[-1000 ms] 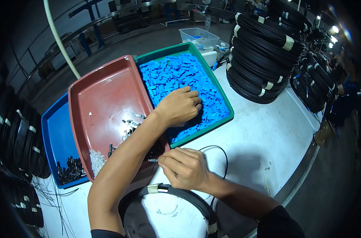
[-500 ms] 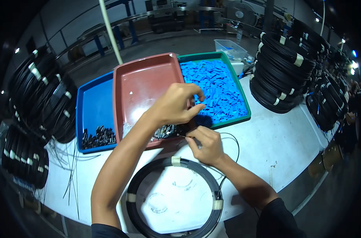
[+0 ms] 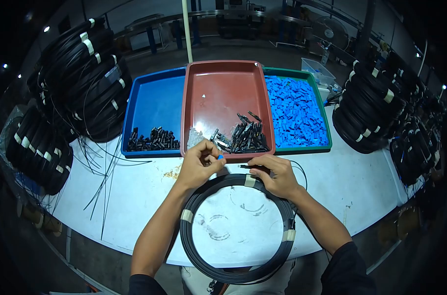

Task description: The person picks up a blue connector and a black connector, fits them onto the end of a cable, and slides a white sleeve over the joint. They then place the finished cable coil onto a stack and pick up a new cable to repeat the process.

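My left hand [image 3: 200,164] is closed in a pinch on a small blue piece [image 3: 220,157], in front of the red tray [image 3: 227,93]. My right hand [image 3: 275,173] grips a black connector [image 3: 248,167], whose tip points left toward my left hand. A thin black cable [image 3: 306,178] loops out to the right of my right hand. Below both hands lies a black cable coil [image 3: 188,231] with pale tape bands, near the table's front edge. The two hands are apart.
The blue tray [image 3: 157,105] holds short black parts. Black and clear parts lie in the red tray's front. Blue pieces fill the green tray [image 3: 326,132]. Stacked cable coils stand left [image 3: 93,88] and right [image 3: 368,108] on the white table [image 3: 331,196]; loose cable ends hang at left.
My left hand has moved from the green tray's edge back to the left, now with a blue piece. My right hand holds the connector in clearer view. The camera view has shifted.
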`<state>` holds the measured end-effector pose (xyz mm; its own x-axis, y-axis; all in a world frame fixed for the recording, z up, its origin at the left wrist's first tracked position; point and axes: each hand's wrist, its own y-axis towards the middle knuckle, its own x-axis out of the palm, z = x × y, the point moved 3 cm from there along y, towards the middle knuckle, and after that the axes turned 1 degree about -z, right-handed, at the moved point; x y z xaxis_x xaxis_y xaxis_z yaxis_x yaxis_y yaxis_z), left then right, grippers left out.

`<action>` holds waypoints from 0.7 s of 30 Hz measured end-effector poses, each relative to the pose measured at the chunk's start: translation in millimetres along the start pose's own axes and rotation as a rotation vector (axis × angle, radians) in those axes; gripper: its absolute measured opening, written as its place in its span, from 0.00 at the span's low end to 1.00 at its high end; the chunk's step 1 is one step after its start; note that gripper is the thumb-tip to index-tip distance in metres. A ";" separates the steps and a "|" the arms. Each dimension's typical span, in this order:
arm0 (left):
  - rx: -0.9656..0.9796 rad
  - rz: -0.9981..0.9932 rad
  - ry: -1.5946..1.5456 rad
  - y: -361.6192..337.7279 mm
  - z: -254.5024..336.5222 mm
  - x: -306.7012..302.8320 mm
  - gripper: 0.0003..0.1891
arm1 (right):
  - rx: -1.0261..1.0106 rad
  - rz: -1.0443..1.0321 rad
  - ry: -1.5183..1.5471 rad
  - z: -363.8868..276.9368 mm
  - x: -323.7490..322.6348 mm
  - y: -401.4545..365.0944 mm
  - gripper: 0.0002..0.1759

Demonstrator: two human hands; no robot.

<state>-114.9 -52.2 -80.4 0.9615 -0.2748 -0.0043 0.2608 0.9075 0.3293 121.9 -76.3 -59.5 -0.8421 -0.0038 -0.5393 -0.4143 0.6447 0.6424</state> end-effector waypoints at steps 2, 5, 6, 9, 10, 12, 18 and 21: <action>-0.020 -0.016 -0.062 -5.6 4.3 9.0 0.10 | -0.005 -0.035 -0.028 -2.5 0.7 -0.6 0.09; -0.020 -0.080 -0.041 -9.1 2.3 13.4 0.14 | -0.014 -0.019 -0.027 -3.7 0.6 0.2 0.08; 0.029 -0.086 0.064 -9.9 1.6 14.1 0.13 | 0.007 -0.032 -0.024 -3.7 0.2 -0.4 0.08; 0.010 -0.107 0.147 -11.3 -3.7 12.6 0.12 | 0.010 -0.038 -0.042 -8.3 0.5 -0.6 0.09; 0.001 -0.113 0.104 -11.3 -4.8 11.9 0.11 | 0.014 -0.040 -0.042 -9.0 0.5 -0.6 0.09; -0.020 -0.136 0.031 -12.1 -3.6 13.9 0.10 | -0.028 -0.071 -0.053 -10.4 2.5 -1.7 0.09; -0.030 -0.098 0.040 -15.1 4.0 21.6 0.06 | -0.107 -0.084 -0.060 -5.7 6.9 -3.7 0.10; 0.075 -0.054 0.140 -17.0 5.2 22.3 0.06 | -0.132 -0.070 -0.054 -4.1 6.6 -3.8 0.10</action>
<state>-98.4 -75.4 -81.2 0.9503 -0.2706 -0.1540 0.3102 0.8650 0.3944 116.5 -81.9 -63.2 -0.7912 -0.0023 -0.6116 -0.5166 0.5378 0.6663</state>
